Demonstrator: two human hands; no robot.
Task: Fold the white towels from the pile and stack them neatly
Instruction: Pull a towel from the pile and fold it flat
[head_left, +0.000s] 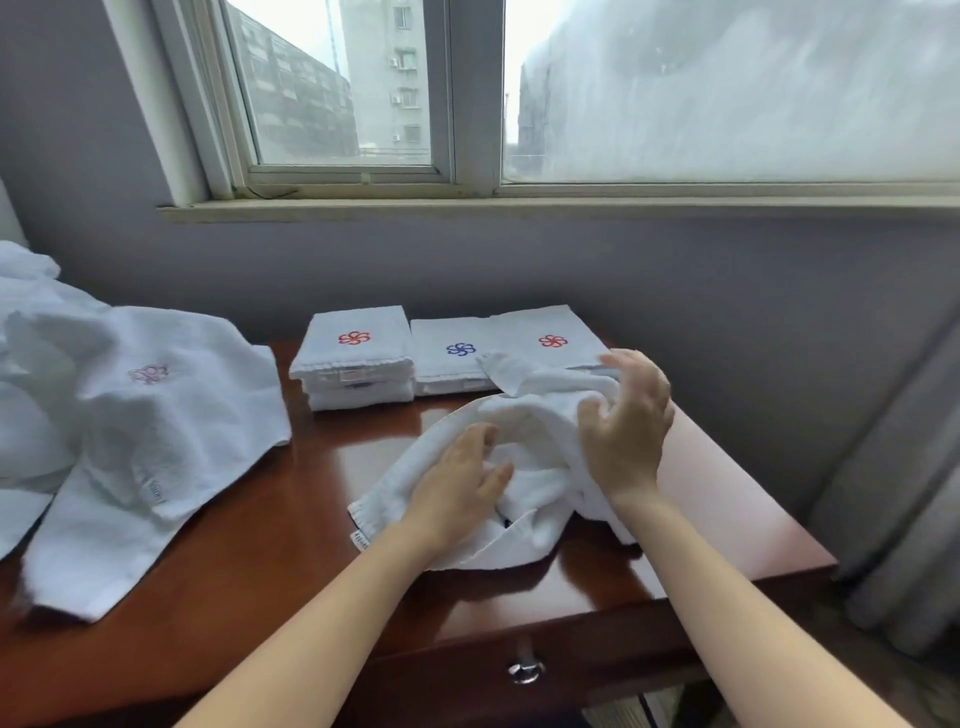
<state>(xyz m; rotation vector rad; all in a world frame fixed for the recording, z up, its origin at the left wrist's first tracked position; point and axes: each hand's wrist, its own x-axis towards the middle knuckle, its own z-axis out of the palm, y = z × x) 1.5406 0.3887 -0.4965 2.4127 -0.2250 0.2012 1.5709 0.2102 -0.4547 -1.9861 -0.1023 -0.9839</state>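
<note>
Towel (540, 441), white and crumpled: lay bunched in the middle of the frame on the glossy brown table (291, 519), raised into a hump between both hands. Was clamped at its right side by the right hand (626, 421), thumb and curled fingers closed round a lifted fold. Was held at its lower left by the left hand (457, 488), palm down, fingers bent into the cloth round a fold. Trailed toward the lower left, with a hemmed corner and a small label flat on the wood. Just behind, in the upper middle of the frame, stood a stack (356, 364) of folded white towels with a red flower on top; touching it on the right lay a blue-flower towel (452, 353), folded flat, and beside that a red-flower towel (550, 332), its near edge partly covered by the raised fold. At the left edge sprawled the pile (156, 405) of unfolded white towels, one with a faint pink flower, draped over the table's left side and well apart from the hands. At the bottom centre showed a metal drawer knob (525, 669) on the table front. Across the top ran a window (343, 88) above a pale sill (519, 208), with grey buildings outside. At the right edge hung a grey curtain (893, 493).
</note>
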